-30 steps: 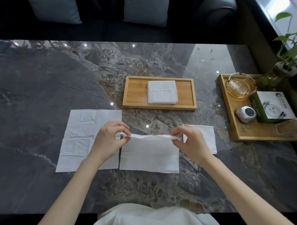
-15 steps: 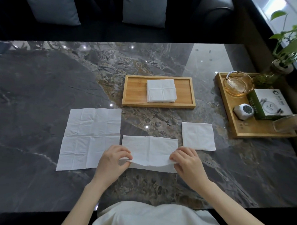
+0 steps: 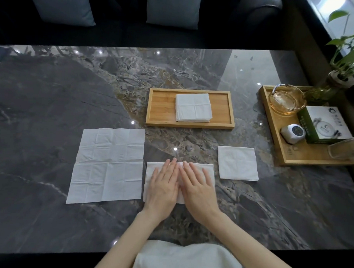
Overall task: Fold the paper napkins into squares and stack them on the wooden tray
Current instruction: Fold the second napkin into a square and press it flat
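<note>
Both hands flat, palms down, fingers spread, not pinching anything: left hand (image 3: 163,190) and right hand (image 3: 198,189) side by side, pressing the half-folded napkin (image 3: 209,171) onto the marble table (image 3: 53,89). Looks like the crease-flattening step after the first fold; napkin is a rectangle now, not yet a square. Next move probably needs a corner or short edge pinched and brought across to halve it again. Unfolded napkin (image 3: 108,165) lies just left, touching or nearly so. Finished folded square (image 3: 237,163) sits to the right, apart, not yet on the wooden tray (image 3: 163,108), which already holds a small stack (image 3: 193,107).
</note>
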A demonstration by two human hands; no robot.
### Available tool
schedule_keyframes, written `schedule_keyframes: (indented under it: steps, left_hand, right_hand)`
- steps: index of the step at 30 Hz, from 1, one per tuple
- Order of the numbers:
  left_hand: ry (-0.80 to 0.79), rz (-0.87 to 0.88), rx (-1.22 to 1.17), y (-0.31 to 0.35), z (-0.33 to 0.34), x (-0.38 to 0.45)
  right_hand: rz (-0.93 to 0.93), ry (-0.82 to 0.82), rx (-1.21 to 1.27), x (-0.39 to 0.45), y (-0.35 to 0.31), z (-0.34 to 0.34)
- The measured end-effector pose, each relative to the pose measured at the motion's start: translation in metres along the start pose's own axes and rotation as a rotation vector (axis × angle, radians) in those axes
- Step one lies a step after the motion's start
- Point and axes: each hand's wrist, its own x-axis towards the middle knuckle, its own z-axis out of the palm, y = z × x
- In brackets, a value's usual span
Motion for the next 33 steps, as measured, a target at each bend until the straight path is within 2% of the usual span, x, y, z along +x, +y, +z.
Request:
schedule_keyframes:
  steps: [5,9,16,20,23,27,30,33]
  left_hand:
    - [-0.067,-0.024,0.163,-0.013,0.013,-0.001]
    - [-0.062,-0.077,0.222,-0.027,0.009,-0.007]
    - [-0.045,-0.079,0.280,-0.043,-0.008,-0.020]
    - [0.015,0.034,0.212,-0.033,-0.011,-0.026]
    - [0.003,0.058,0.171,-0.026,-0.005,-0.036]
    - [0.028,0.023,0.199,-0.033,0.005,-0.047]
    - [0.129,0.052,0.202,-0.038,0.006,-0.050]
    - [0.230,0.035,0.095,-0.034,0.000,-0.042]
  right_hand:
    - [0.068,-0.144,-0.065,0.000,0.009,0.012]
    - [0.099,-0.140,-0.084,-0.005,0.027,0.011]
    - [0.143,-0.031,-0.046,-0.015,0.046,0.002]
    - [-0.057,0.147,0.011,-0.027,0.039,0.002]
    - [-0.182,0.190,0.019,-0.040,0.041,0.005]
    - [-0.160,0.244,0.044,-0.056,0.057,0.006]
    - [-0.156,0.243,0.026,-0.064,0.067,0.003]
    - [-0.103,0.256,0.079,-0.064,0.071,-0.004]
